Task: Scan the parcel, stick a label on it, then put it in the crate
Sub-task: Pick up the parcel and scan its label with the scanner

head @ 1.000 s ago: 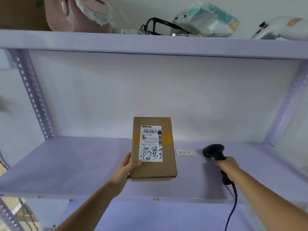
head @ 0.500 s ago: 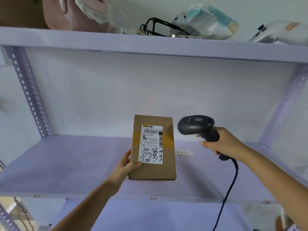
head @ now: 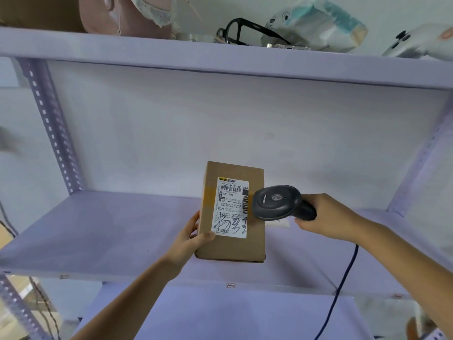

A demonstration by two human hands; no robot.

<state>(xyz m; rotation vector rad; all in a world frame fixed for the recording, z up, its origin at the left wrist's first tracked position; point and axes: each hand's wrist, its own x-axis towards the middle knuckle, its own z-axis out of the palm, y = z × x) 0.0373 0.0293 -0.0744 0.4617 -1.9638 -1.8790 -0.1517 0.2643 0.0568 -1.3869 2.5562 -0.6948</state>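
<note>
I see a pale lilac metal rack (head: 98,229) against a white wall (head: 220,123), perforated uprights (head: 52,128) each side. Top shelf (head: 220,57) carries glasses (head: 241,29), a pink bag (head: 122,18), a plastic pack (head: 316,23). Soft even light.

The left hand (head: 190,238) holds a brown rectangular cardboard parcel (head: 231,249) by its left edge, thumb lying over the near face, above the middle lilac metal shelf (head: 103,231). A white printed shipping label (head: 232,207) sits on the parcel's near face, just right of the thumb. To the right, the right hand (head: 326,217) grips the handle of a dark grey plastic handheld scanner (head: 278,201), whose head lies between the two hands, just beside the label's right edge. A dark blue cable (head: 343,283) hangs below the right wrist. Behind the scanner, a small white paper slip (head: 279,223) lies on the shelf. Well above both hands, black-framed glasses (head: 241,30) rest on the upper lilac shelf (head: 220,58).
</note>
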